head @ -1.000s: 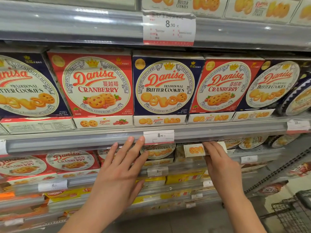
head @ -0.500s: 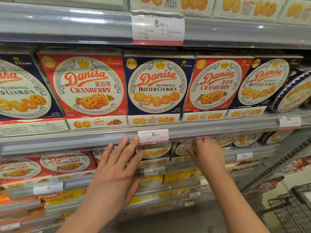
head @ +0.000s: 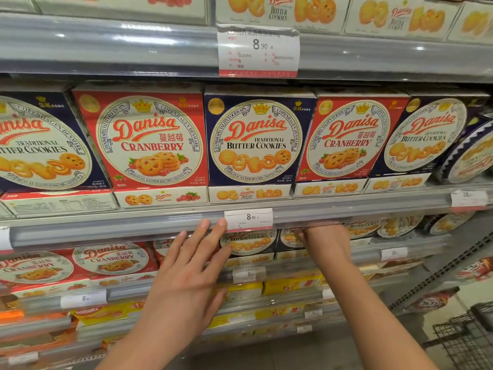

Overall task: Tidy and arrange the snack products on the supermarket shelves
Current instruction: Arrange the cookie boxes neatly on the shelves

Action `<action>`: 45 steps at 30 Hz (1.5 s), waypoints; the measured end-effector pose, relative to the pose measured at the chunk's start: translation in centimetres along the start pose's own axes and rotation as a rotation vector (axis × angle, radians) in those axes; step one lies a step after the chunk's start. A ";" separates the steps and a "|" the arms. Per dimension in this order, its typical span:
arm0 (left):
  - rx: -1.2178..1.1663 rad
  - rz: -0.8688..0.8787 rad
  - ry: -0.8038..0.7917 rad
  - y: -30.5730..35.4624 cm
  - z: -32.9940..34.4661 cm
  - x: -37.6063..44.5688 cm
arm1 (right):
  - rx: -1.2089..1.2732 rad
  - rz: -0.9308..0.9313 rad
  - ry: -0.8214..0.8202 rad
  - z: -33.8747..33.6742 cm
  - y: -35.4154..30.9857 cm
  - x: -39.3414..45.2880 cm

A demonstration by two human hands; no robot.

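Since a sec ago the right hand [head: 324,240] went deeper under the shelf edge [head: 133,225], fingers hidden so can't tell its grip. Left hand [head: 186,276] open, flat. Butter cookie box [head: 246,243] sits on lower shelf btwn them; prob light, stiff cardboard, grab by the sides.

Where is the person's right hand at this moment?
In the head view, the right hand is right of centre, reaching under the shelf rail into the lower shelf, just right of the 8.90 price tag; its fingers are hidden behind the rail.

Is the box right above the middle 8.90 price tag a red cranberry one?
No, the box above that price tag is a navy Traditional Butter Cookies box, flanked by red cranberry boxes.
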State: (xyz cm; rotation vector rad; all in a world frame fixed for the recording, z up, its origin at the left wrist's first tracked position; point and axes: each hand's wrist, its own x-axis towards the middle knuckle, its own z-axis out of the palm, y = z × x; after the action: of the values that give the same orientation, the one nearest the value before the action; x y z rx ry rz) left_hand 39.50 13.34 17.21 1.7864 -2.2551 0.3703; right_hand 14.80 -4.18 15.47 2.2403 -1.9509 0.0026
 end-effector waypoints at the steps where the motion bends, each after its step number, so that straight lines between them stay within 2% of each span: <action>1: 0.000 -0.002 -0.002 0.0 0.0 0.0 | -0.004 0.006 -0.020 -0.1 0.0 0.0; 3: 0.003 -0.006 -0.006 0.1 -0.1 0.0 | -0.008 0.006 -0.034 -0.3 0.1 -0.2; 8: 0.006 -0.012 -0.014 0.2 -0.2 0.1 | 0.013 -0.040 0.084 -0.8 0.4 -1.5; 12: 0.010 -0.007 -0.003 0.1 -0.2 0.1 | 0.152 -0.108 0.365 1.1 0.9 -3.9; 16: 0.008 -0.010 -0.002 0.2 -0.1 0.1 | 0.513 -0.121 0.595 4.0 0.7 -8.7; 19: 0.005 -0.016 -0.004 0.3 0.0 0.2 | 0.562 -0.252 0.698 4.1 -1.4 -11.4; 24: -0.006 -0.005 0.014 0.2 0.0 0.3 | 0.534 -0.415 0.633 0.0 -5.1 -11.3; 28: -0.007 0.028 0.080 -0.2 0.2 0.3 | 0.451 -0.376 0.513 -0.8 -5.8 -10.3; 31: -0.048 -0.005 0.143 -1.1 0.2 -0.5 | 0.434 -0.365 0.493 -0.6 -5.8 -10.3; 36: -0.107 -0.147 0.267 -5.0 -1.1 -3.8 | 0.449 -0.327 0.516 -0.5 -6.1 -10.3; 39: -0.115 -0.244 0.286 -8.4 -2.0 -5.4 | 0.441 -0.254 0.530 -1.3 -6.8 -10.3; 45: -0.092 -0.255 0.275 -12.9 -2.0 -7.7 | 0.447 -0.257 0.746 -6.2 -7.9 -9.9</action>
State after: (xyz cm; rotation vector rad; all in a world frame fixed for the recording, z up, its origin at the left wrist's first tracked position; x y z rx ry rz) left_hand 53.88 18.20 17.06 1.8208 -1.8060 0.4246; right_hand 21.82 7.40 19.43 2.2251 -1.3331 1.1550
